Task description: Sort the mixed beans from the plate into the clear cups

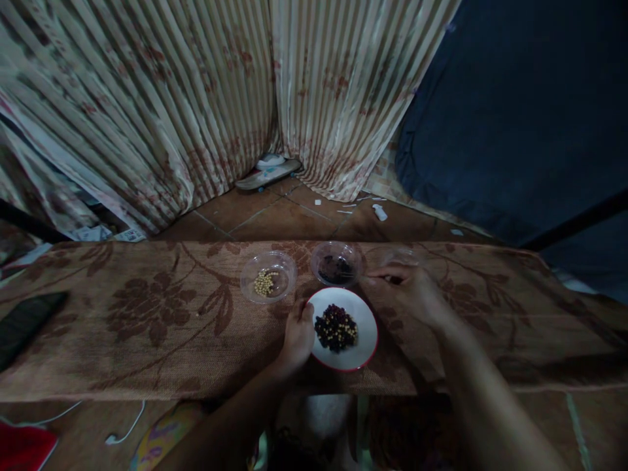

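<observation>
My left hand [299, 337] grips the left rim of a white plate [366, 337] with a red edge. On the plate lies a mixed heap of dark and pale yellow beans [336, 328]. My right hand [405, 284] is closed, its fingers pinched at the right side of a clear plastic bowl [337, 247] that holds dark beans [336, 268]. A thin, faint utensil seems to reach from these fingers into the bowl; its kind is too blurred to tell. To the left stands another clear bowl [289, 278] with pale yellow beans [265, 282].
Behind my right hand is a third clear container [400, 254], partly hidden. A brown floral cloth [161, 353] covers the narrow table. At far left lies a dark phone-like slab [32, 327]. Beyond are striped curtains [235, 85], a skateboard [269, 175] and floor litter [379, 212].
</observation>
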{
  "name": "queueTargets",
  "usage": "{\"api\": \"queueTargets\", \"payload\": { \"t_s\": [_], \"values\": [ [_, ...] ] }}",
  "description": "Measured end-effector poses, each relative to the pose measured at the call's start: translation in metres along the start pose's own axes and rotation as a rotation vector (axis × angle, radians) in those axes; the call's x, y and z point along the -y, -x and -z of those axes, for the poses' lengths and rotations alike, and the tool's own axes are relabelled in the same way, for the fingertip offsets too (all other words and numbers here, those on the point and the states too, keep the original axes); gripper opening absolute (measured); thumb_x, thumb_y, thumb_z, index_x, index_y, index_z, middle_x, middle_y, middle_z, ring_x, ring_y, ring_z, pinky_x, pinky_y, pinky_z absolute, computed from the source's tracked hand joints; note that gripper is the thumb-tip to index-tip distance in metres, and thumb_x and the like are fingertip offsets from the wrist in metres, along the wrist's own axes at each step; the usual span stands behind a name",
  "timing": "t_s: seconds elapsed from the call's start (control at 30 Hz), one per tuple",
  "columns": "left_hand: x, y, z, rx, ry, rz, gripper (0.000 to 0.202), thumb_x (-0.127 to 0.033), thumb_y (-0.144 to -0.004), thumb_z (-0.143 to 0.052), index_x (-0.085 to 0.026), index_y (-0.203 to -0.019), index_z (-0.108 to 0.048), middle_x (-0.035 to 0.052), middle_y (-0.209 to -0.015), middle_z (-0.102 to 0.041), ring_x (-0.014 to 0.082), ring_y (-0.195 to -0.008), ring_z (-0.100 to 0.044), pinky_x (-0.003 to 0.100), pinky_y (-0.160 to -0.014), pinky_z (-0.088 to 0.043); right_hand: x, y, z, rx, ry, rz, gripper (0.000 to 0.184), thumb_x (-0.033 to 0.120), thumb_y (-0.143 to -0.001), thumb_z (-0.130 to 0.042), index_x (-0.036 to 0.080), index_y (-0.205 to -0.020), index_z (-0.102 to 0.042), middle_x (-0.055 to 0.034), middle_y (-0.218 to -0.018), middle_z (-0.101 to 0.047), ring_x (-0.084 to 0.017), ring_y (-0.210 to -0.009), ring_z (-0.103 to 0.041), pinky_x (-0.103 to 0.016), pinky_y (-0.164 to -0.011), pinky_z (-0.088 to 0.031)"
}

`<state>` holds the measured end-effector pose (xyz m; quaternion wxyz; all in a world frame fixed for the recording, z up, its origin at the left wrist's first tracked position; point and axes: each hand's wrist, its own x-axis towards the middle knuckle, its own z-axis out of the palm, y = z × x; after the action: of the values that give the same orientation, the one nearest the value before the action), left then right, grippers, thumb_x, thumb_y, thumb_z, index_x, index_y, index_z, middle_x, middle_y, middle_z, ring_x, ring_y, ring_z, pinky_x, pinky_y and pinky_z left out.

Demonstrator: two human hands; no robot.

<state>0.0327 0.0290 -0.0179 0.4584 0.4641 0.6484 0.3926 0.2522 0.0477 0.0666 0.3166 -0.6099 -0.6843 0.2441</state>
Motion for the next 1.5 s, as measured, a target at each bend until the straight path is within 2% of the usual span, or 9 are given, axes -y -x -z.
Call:
{"api": "queueTargets", "payload": {
  "t_s": [0.1, 0.13, 0.2, 0.33, 0.53, 0.9, 1.2, 1.5],
  "values": [
    [0.001, -0.001, -0.001, 0.000, 0.009, -0.002, 0.028, -0.027, -0.081, -0.044, -0.016, -0.096, -0.064, 0.0077, -0.100, -0.068, 0.0197, -0.095, -0.060, 0.034, -0.093, -0.042, 0.003, 0.004, -0.004, 0.293, 0.020, 0.003, 0.024, 0.037, -0.076, -0.058, 0.020, -0.087, -0.072, -0.0024, -0.080, -0.071, -0.018, -0.069, -0.062, -0.027, -0.061, -0.046],
    [0.001, -0.001, -0.001, 0.005, 0.009, 0.000, 0.027, -0.027, -0.081, -0.043, -0.016, -0.095, -0.064, 0.0074, -0.099, -0.068, 0.0196, -0.094, -0.060, 0.034, -0.092, -0.042, 0.003, 0.004, -0.006, 0.356, 0.043, 0.006, 0.023, 0.036, -0.076, -0.058, 0.021, -0.086, -0.072, -0.0017, -0.079, -0.071, -0.017, -0.069, -0.062, -0.027, -0.062, -0.046],
    [0.001, -0.001, -0.001, 0.012, 0.010, 0.002, 0.027, -0.028, -0.081, -0.043, -0.017, -0.094, -0.064, 0.0068, -0.098, -0.068, 0.0191, -0.093, -0.060, 0.033, -0.091, -0.043, 0.004, 0.005, -0.010, 0.399, 0.097, 0.017, 0.020, 0.033, -0.077, -0.057, 0.022, -0.085, -0.072, -0.0015, -0.081, -0.071, -0.018, -0.071, -0.063, -0.027, -0.064, -0.045],
    [0.000, 0.000, -0.001, 0.016, 0.010, 0.001, 0.027, -0.029, -0.081, -0.042, -0.017, -0.093, -0.064, 0.0064, -0.096, -0.069, 0.0188, -0.091, -0.060, 0.032, -0.089, -0.044, 0.004, 0.005, -0.014, 0.387, 0.161, 0.041, 0.019, 0.031, -0.077, -0.057, 0.023, -0.085, -0.072, -0.0019, -0.086, -0.072, -0.019, -0.075, -0.063, -0.027, -0.068, -0.045],
    [-0.002, 0.000, -0.001, 0.003, 0.001, 0.010, 0.026, -0.027, -0.080, -0.043, -0.018, -0.093, -0.064, 0.0062, -0.098, -0.068, 0.0188, -0.095, -0.060, 0.031, -0.091, -0.042, 0.006, 0.006, -0.015, 0.461, 0.185, 0.038, 0.020, 0.032, -0.078, -0.055, 0.024, -0.086, -0.071, 0.0006, -0.084, -0.071, -0.017, -0.073, -0.063, -0.026, -0.065, -0.044],
    [-0.005, 0.001, -0.001, 0.020, -0.015, 0.041, 0.029, -0.028, -0.081, -0.042, -0.016, -0.098, -0.063, 0.0077, -0.105, -0.067, 0.0190, -0.101, -0.058, 0.031, -0.094, -0.040, 0.002, 0.006, -0.027, 0.431, 0.304, 0.153, 0.021, 0.035, -0.082, -0.052, 0.026, -0.086, -0.070, -0.0006, -0.085, -0.071, -0.017, -0.073, -0.062, -0.027, -0.069, -0.042],
    [-0.002, 0.000, -0.002, 0.008, 0.006, 0.053, 0.031, -0.027, -0.080, -0.044, -0.014, -0.102, -0.062, 0.0095, -0.108, -0.066, 0.0199, -0.104, -0.057, 0.032, -0.096, -0.038, 0.005, 0.005, -0.026, 0.431, 0.342, 0.152, 0.022, 0.036, -0.083, -0.051, 0.026, -0.084, -0.071, -0.0018, -0.084, -0.071, -0.018, -0.074, -0.062, -0.026, -0.068, -0.042],
    [-0.003, 0.000, 0.000, 0.016, 0.008, 0.017, 0.027, -0.026, -0.080, -0.042, -0.017, -0.094, -0.063, 0.0062, -0.097, -0.068, 0.0189, -0.094, -0.059, 0.032, -0.089, -0.042, 0.004, 0.005, -0.025, 0.430, 0.335, 0.183, 0.022, 0.033, -0.083, -0.050, 0.025, -0.082, -0.071, -0.0020, -0.084, -0.071, -0.017, -0.075, -0.062, -0.026, -0.070, -0.042]
  ]
}}
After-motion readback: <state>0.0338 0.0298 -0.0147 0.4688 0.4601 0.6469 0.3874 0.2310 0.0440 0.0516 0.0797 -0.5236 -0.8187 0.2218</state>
